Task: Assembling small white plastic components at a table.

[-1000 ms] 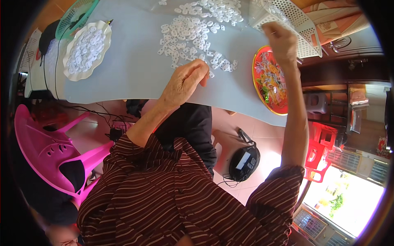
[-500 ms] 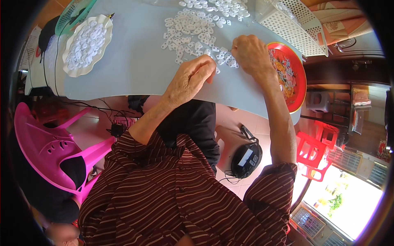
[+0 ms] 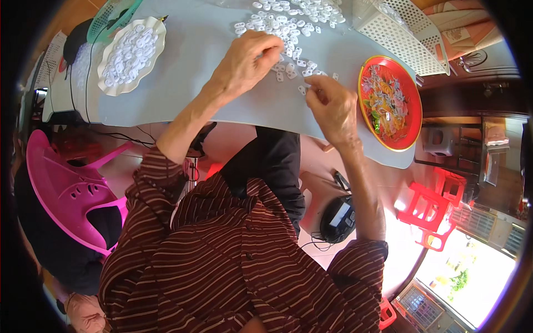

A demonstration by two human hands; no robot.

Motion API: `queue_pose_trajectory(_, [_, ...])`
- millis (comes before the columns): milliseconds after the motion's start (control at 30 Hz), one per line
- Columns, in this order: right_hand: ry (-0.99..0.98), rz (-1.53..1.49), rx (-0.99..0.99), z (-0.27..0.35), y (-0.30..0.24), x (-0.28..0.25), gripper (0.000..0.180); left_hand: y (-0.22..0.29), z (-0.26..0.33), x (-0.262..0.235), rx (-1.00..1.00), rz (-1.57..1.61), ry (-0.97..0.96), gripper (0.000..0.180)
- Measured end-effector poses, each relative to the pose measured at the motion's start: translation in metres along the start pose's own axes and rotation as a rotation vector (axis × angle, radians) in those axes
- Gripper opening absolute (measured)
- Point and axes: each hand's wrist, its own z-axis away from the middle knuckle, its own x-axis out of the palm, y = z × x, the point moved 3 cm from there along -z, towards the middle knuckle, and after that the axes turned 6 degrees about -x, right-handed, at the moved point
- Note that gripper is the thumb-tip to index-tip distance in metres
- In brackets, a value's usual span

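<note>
Many small white plastic pieces with holes [image 3: 272,23] lie spread over the grey-blue tabletop [image 3: 183,72]. My left hand [image 3: 247,64] reaches over their near left edge, its thumb and fingers curled together; whatever they pinch is hidden. Closer to the table's front edge, my right hand [image 3: 334,108] is bent with thumb and forefinger drawn together. A few loose white pieces lie by its fingertips, and I cannot make out what sits between them. Just right of that hand is a red round tray [image 3: 417,108] holding thin greyish scraps over a flowery pattern.
A white wavy-edged dish [image 3: 105,83] heaped with white pieces stands at the left, beside a green basket [image 3: 100,28]. At the back right is a white perforated basket [image 3: 413,47]. Below are a pink chair [image 3: 58,194], a grey stool [image 3: 316,194] and red stools [image 3: 425,205].
My left hand has moved up and left, over the scattered pieces. My right hand has come down toward me, away from the pile. The whole view has shifted slightly.
</note>
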Motion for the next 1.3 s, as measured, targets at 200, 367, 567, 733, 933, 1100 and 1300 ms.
queue_pose_trajectory(200, [0.168, -0.090, 0.031, 0.019, 0.004, 0.003, 0.010, 0.013, -0.032, 0.044, 0.231, -0.330, -0.459, 0.011])
queue_pose_trajectory(367, [0.139, -0.170, 0.099, 0.018, 0.006, 0.004, 0.009, 0.001, -0.033, 0.068, 0.317, -0.530, -0.561, 0.012])
queue_pose_trajectory(567, [0.138, -0.184, 0.069, 0.018, 0.008, 0.002, 0.010, 0.004, -0.030, 0.064, 0.342, -0.479, -0.593, 0.008])
queue_pose_trajectory(733, [0.157, -0.192, 0.073, 0.021, 0.007, 0.003, 0.010, 0.004, -0.026, 0.059, 0.345, -0.368, -0.506, 0.007])
queue_pose_trajectory(933, [0.182, -0.220, 0.110, 0.020, 0.007, 0.001, 0.011, 0.006, -0.032, 0.050, 0.303, -0.148, -0.371, 0.010])
queue_pose_trajectory(1100, [0.243, -0.379, 0.230, 0.023, 0.025, 0.004, 0.010, 0.012, -0.019, 0.043, -0.227, 0.206, -0.526, 0.013])
queue_pose_trajectory(1300, [0.330, -0.568, 0.241, 0.022, 0.025, 0.002, 0.010, 0.022, 0.000, 0.048, -0.220, 0.199, -0.576, 0.014])
